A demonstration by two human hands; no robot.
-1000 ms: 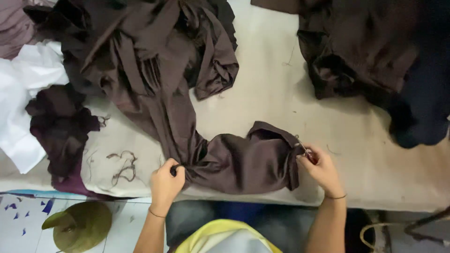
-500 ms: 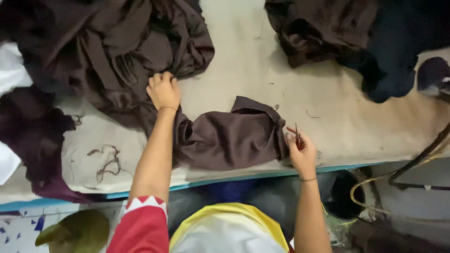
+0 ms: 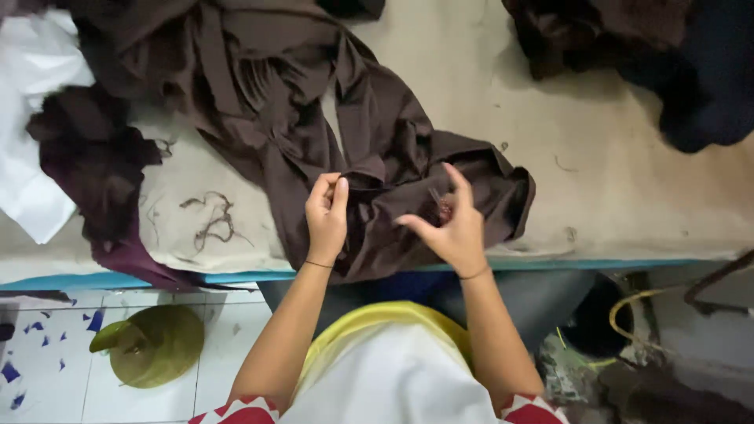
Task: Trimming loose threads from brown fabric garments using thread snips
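1. Lowest in the frame, the person's white and yellow top fills the bottom middle, with red-and-white patterned sleeves at the bottom corners.
2. At the lower left, an olive-green hat-like object (image 3: pixel 149 345) lies on a white tiled floor (image 3: pixel 55 369) flecked with blue scraps.
3. The left hand (image 3: pixel 326 213) sits just left of centre, fingers bunched and pinching a fold of the brown garment (image 3: pixel 377 157).
4. The right hand (image 3: pixel 449 224) is just right of centre, close to the left but not touching it. Thumb and forefinger are spread, and a small thin tool (image 3: pixel 440 206) shows between the fingers against the cloth; what kind of tool it is cannot be told.
5. The brown garment lies crumpled under both hands at the near edge of the beige table (image 3: pixel 613 196) and trails up toward the upper left of the frame.
6. A tangle of loose threads (image 3: pixel 210 220) lies on the table, left of the left hand.
7. Farther left, a dark maroon cloth (image 3: pixel 86 165) hangs over the table edge, beside a white cloth (image 3: pixel 31 149).
8. At the upper right, a pile of dark clothes (image 3: pixel 652 55) rests well apart from the hands.
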